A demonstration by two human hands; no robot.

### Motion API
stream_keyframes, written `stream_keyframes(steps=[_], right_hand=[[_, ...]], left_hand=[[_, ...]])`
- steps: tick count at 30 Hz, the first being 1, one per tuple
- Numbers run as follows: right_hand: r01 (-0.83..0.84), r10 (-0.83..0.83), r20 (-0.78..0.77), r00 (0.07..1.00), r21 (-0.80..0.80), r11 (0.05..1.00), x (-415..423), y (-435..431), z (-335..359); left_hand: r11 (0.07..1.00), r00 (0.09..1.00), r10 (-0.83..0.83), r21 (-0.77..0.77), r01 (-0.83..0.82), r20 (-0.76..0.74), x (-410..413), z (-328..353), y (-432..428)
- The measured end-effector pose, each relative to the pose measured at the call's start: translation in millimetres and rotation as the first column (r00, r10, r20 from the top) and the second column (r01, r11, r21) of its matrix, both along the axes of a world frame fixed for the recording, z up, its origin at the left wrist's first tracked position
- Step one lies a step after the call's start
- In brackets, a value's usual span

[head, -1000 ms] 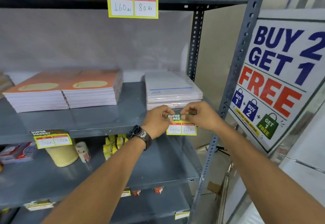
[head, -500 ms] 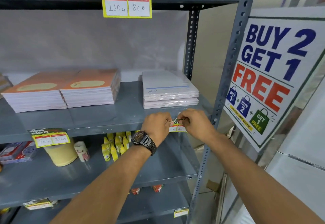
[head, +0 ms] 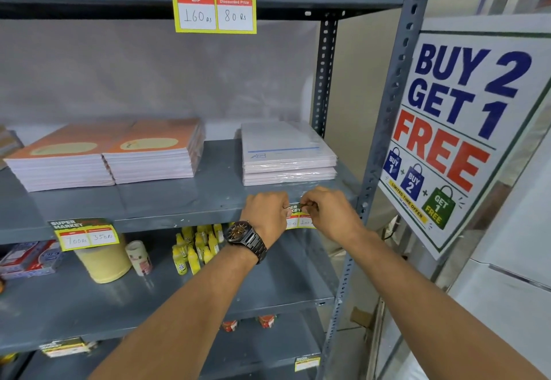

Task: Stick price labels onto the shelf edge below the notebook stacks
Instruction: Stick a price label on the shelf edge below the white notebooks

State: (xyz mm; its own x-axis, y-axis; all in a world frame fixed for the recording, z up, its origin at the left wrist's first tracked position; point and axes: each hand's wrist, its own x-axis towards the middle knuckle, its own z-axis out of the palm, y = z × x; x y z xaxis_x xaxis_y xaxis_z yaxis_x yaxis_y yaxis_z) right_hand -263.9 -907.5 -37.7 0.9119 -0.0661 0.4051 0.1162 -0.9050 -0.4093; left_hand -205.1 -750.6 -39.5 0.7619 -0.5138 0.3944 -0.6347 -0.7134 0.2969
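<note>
Far left on the shelf edge (head: 179,222), a price label (head: 85,233) is already stuck below the orange notebook stacks (head: 113,156), hanging down off the front lip so the prices face the aisle. That stack's done, by the look of it.

Moving right: your left hand (head: 267,214), watch (head: 246,238) on the wrist, pinches the top left corner of the second label (head: 298,218), fingers curled tight onto it. The label sits at the edge's right end, directly below the wrapped white notebook stack (head: 287,153), so it's lined up w/ the goods it prices. Its top strip lies against the edge, maybe touching; can't tell if it's bonded yet.

Your right hand (head: 331,212) grips the top right corner, thumb & forefinger closed on it. Two-hand hold keeps it level & taut, prob. to avoid a skewed stick.

Next, I'd say: press along the top strip, then let go.
</note>
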Motion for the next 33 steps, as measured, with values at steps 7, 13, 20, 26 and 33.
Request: stream_keyframes(steps=[7, 13, 20, 26, 33], right_hand=[[0.008, -0.006, 0.065, 0.998, -0.033, 0.999, 1, -2, -5], [0.076, -0.041, 0.17, 0.985, -0.204, 0.976, 2, -8, -10], [0.12, -0.089, 0.168, 0.982, -0.185, 0.975, 2, -14, -18], [0.172, -0.137, 0.17, 0.976, -0.209, 0.963, 3, -7, -20], [0.138, -0.108, 0.172, 0.979, -0.169, 0.976, 4, -17, -19]], left_hand=[[1.0, 0.999, 0.002, 0.024, -0.003, 0.043, 4, 0, 2], [0.999, 0.996, 0.022, 0.029, -0.025, 0.09, 11, 3, 7], [1.0, 0.996, 0.004, 0.022, -0.006, 0.089, 13, 3, 9], [1.0, 0.998, -0.003, 0.018, 0.002, 0.07, 14, 2, 12], [1.0, 0.999, 0.001, -0.007, 0.0, 0.044, 14, 2, 13]])
